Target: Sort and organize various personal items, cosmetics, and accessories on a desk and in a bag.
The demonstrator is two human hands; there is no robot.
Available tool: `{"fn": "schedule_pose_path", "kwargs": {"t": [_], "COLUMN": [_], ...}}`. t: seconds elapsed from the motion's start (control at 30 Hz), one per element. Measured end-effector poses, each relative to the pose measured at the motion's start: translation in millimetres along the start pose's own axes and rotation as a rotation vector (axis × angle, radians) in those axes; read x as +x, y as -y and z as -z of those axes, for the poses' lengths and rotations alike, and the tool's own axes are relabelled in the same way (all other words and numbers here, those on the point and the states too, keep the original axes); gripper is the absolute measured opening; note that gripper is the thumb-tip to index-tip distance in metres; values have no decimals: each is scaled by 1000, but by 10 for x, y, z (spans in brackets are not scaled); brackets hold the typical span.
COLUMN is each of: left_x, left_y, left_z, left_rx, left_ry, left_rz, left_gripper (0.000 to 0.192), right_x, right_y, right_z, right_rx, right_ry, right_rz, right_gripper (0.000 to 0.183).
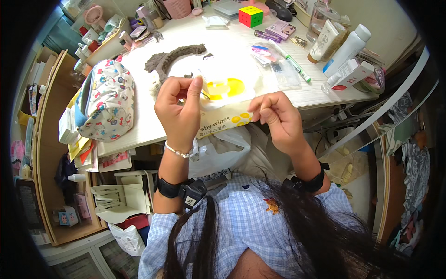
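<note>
My left hand is raised over the desk's front edge, its thumb pressed towards the curled index finger. Something thin shows by the fingertips, too small and glare-washed to name. Across from it, my right hand has bent fingers with thumb and index close together; whether a fine thing is between them cannot be told. Between and behind the hands lies a pack of baby wipes with a yellow-and-white lid. Beyond my left hand rests a fuzzy dark grey headband, partly lost in bright glare.
A patterned fabric pouch stands at the left. Further back sits a Rubik's cube. A green-and-white pen, a spray can and a cream tube are at the right. A white plastic bag hangs below the desk edge.
</note>
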State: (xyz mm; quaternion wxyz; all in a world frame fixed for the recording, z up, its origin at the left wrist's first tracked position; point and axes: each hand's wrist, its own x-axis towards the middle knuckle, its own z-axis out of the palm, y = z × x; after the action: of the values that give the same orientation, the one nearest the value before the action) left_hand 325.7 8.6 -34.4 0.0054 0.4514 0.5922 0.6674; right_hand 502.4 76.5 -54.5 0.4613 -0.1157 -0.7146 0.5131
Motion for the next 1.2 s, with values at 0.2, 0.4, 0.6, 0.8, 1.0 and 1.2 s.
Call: {"fn": "schedule_pose_path", "kwargs": {"t": [0.2,0.4,0.6,0.8,1.0,1.2], "left_x": [20,32,31,34,23,14], "left_y": [47,59,59,46,78,91], "left_z": [44,69,70,62,64,41], "left_rx": [-45,-65,-58,-33,-14,-21], "left_ry": [5,54,56,62,50,2], "left_rz": [29,11,24,-22,-9,1], "left_gripper": [15,14,14,14,15,15], "right_x": [59,35,116,163,180,154], "right_y": [-98,-116,-15,-121,-98,-123], "right_z": [201,423,200,213,118,69], "right_rx": [-404,-287,-430,-669,-156,244], "right_ry": [-263,-329,-52,1,-33,-32], "right_rz": [82,-71,-149,66,17,-250], "right_gripper": [2,4,44,16,7,14]}}
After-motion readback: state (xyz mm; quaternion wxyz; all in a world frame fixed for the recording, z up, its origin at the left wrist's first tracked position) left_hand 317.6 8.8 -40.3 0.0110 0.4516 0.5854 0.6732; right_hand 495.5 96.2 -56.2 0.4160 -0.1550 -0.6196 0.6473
